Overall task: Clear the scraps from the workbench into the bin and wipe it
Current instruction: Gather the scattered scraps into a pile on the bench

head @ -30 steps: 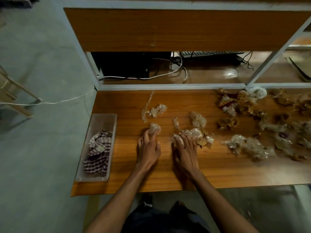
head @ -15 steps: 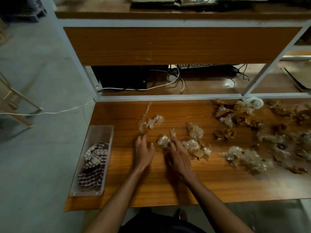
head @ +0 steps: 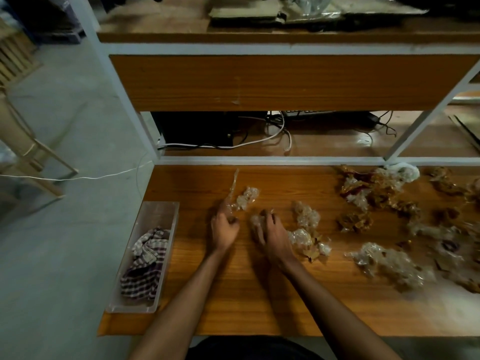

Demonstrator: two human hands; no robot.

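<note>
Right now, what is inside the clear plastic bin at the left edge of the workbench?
Only a crumpled checked cloth lies in the clear bin, filling its near half. No scraps show; what the cloth covers cannot be seen.

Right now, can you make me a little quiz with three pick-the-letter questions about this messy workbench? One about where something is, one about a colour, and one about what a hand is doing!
1. Where is the clear bin?
A. at the left end of the workbench
B. on the top shelf
C. on the floor

2. What colours is the cloth in the bin?
A. plain red
B. dark and white checks
C. bright green

3. What is the right hand doing?
A. holding a keyboard
B. hanging off the bench
C. closing its fingers on a crumpled plastic scrap

Answers: 1 A, the bin sits on the workbench at its left edge. 2 B, the cloth shows dark and white checks. 3 C, the fingers curl round the clear scrap on the wood.
</note>
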